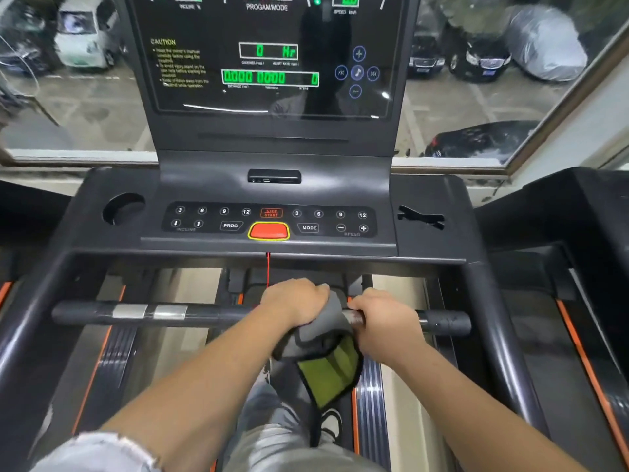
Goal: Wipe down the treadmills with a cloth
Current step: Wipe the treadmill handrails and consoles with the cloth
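I stand on a dark treadmill whose console [211, 185] faces me. A black horizontal handlebar [204, 314] with silver sensor plates crosses in front of me. My left hand [294, 301] grips a grey and green cloth [326, 356] wrapped over the middle of the bar. The cloth's green side hangs down below the bar. My right hand [384, 320] curls around the bar just right of the cloth, touching it.
The button panel with a red stop key [269, 230] sits under a lit display screen [272, 63]. A cup hole [123, 208] is at the console's left. Another treadmill [585, 212] stands at the right. A window behind shows parked cars.
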`<state>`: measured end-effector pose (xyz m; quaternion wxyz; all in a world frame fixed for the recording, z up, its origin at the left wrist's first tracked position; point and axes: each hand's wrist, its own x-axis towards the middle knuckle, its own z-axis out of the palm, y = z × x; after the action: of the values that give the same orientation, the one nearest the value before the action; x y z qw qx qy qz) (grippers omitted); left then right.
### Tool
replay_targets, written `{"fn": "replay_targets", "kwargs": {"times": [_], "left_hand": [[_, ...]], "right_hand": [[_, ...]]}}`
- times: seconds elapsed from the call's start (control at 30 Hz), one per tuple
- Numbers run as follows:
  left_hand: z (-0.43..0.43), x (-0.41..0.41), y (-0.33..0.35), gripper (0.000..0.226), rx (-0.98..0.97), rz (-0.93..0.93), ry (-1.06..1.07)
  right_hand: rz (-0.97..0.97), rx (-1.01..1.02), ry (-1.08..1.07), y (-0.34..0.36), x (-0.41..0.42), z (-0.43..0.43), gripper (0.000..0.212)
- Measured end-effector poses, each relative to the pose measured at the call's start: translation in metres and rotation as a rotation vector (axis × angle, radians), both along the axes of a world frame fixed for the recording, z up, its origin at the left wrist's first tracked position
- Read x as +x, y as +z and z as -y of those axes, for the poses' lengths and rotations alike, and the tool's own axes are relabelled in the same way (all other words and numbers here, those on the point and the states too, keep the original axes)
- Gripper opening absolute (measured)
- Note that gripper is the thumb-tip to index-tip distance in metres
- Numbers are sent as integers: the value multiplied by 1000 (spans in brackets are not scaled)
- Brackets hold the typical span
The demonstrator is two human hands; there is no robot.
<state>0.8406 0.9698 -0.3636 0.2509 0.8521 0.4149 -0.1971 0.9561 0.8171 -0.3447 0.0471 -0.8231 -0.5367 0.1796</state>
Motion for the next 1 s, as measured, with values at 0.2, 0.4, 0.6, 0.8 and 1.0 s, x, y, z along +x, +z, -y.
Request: {"fn": "replay_targets", "kwargs": {"times": [0.2, 0.4, 0.6, 0.8, 1.0], "left_hand": [[62, -66, -17, 35, 572, 278, -217], [27, -19, 3, 54, 286, 96, -104], [39, -22, -4, 49, 369, 75, -44], [70, -46, 1, 56, 438, 67, -200], [4, 16, 11, 68, -126, -25, -3]], "right_hand": [[35, -37, 45, 13, 17, 22, 30], [94, -127, -52, 20, 18, 16, 21], [50, -143, -87, 25, 26, 9, 20], [60, -119, -95, 21, 27, 9, 22], [48, -136, -98, 22, 27, 8, 23]]}}
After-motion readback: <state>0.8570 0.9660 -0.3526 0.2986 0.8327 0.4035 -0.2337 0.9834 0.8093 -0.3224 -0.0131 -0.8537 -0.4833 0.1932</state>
